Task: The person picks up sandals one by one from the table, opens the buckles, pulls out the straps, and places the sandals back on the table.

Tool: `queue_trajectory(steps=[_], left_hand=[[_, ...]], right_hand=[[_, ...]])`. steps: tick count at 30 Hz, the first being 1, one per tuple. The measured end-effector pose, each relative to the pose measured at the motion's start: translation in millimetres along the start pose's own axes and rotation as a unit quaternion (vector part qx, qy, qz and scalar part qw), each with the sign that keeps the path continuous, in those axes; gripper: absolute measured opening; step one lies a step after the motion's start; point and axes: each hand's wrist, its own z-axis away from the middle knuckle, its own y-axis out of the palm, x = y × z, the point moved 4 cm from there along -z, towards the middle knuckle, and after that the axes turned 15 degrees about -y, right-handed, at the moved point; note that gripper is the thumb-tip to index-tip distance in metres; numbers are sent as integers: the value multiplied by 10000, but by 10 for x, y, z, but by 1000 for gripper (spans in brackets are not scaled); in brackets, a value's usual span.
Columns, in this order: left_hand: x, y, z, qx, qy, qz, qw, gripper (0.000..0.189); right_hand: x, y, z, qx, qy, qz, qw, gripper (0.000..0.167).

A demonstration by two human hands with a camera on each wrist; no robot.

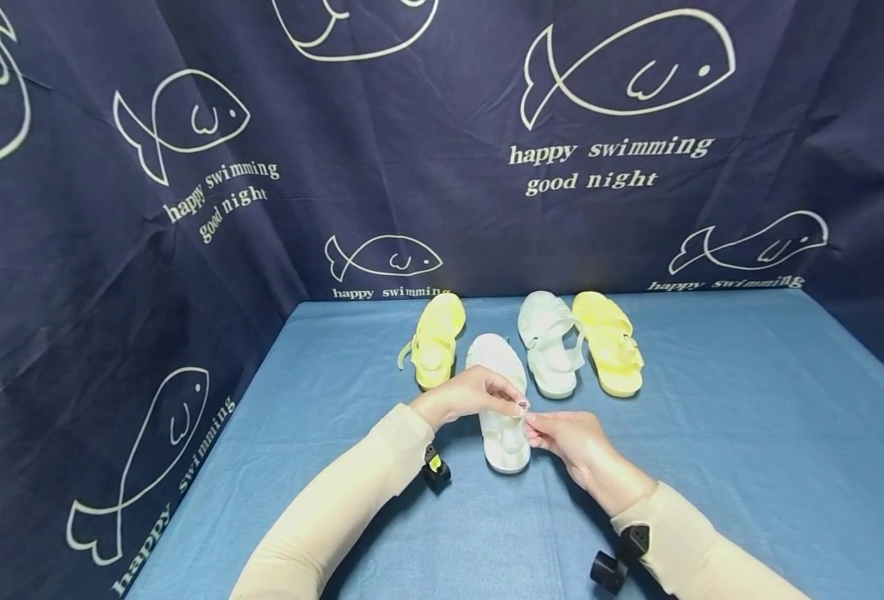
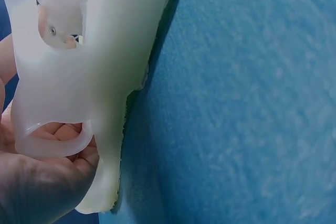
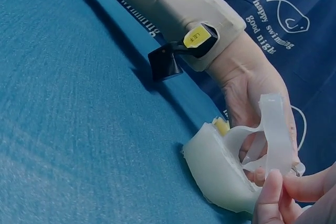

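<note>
A white translucent sandal point(image 1: 493, 350) lies on the blue cloth, toe pointing away, between my two hands. My left hand point(image 1: 479, 392) reaches over its left side and pinches the strap near a small metal buckle point(image 3: 298, 169). From the right, my right hand point(image 1: 572, 442) pinches the ankle strap point(image 3: 276, 129) between thumb and forefinger. The fingertips of both hands nearly meet at the sandal's right side. In the left wrist view the sandal's side point(image 2: 58, 82) covers part of the left hand point(image 2: 44, 182).
Behind stand a yellow sandal point(image 1: 442, 321) at left, then a second white sandal point(image 1: 541, 315) and another yellow sandal point(image 1: 601, 312) at right. The blue cloth-covered table point(image 1: 756, 417) meets a dark blue fish-print curtain point(image 1: 456, 167) at the back and left.
</note>
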Motion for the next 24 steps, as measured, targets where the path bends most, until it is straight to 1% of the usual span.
queue_trajectory(steps=[6,14,18,24], left_hand=[[14,-4,2,-14,-29,100,9999,23],[32,-34,30,-62,-138,-75,9999,20],[29,-31,36,-52,-159,-89,9998,20],[4,-11,17,-8,-93,38,9999,21]], right_hand=[[-7,-3,-12,24,34,119,9999,15],[-43,43,0,158,55,-11,9999,24],[-53,40,10,105,105,-23,9999,24],[-12,18,4,41,31,16,10000,23]])
